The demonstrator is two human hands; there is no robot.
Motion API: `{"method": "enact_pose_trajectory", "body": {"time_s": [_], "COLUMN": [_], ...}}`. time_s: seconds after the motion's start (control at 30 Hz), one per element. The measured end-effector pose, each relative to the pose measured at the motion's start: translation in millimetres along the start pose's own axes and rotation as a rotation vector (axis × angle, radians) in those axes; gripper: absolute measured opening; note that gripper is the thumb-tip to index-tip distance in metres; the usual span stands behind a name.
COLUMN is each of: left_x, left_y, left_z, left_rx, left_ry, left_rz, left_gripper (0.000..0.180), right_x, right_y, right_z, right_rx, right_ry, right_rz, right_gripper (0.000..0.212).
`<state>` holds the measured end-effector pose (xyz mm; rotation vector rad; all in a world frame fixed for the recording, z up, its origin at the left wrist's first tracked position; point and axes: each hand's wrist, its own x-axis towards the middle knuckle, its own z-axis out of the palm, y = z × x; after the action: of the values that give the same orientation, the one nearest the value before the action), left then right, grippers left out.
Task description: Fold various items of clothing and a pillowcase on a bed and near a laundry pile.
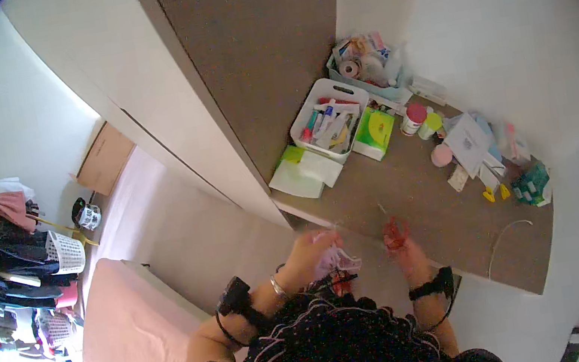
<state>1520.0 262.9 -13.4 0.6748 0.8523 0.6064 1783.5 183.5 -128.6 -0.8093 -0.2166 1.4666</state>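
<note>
My left hand (305,253), with a silver bracelet at the wrist, is closed around a soft, pale lilac bundle (334,259). White loops or strings hang from the bundle's right side; its exact kind is unclear. A short distance to the right, my right hand (399,241) is held over the front edge of the brown desktop (411,184). Its fingers look curled around something reddish, too blurred to name, and a thin pale tip shows just above them. Below my left hand is a small red patch, partly hidden by black cords.
White basket of pens and tubes (330,115), grey-blue bin (363,74), green-and-white tissue pack (374,133), red-lidded jar (414,118), yellow-handled scissors (496,192) and white cable (506,245) lie on the desktop. A pink-covered bed (132,335) and clothes rack are at left.
</note>
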Motion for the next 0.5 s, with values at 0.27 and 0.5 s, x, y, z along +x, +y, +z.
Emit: {"method": "enact_pose_trajectory", "body": {"time_s": [0.27,0.5], "left_x": [16,17], "left_y": [-25,-35], "left_z": [21,33], "left_rx": [0.154,0.130], "left_ry": [0.066,0.084], "left_rz": [0.035,0.092], "left_gripper": [0.023,0.025], "right_x": [16,18], "right_y": [8,9], "right_z": [-35,-2], "right_rx": [0.113,0.369], "right_ry": [-0.146,-0.199], "right_rz": [0.421,0.534], "right_gripper": [0.038,0.034]}}
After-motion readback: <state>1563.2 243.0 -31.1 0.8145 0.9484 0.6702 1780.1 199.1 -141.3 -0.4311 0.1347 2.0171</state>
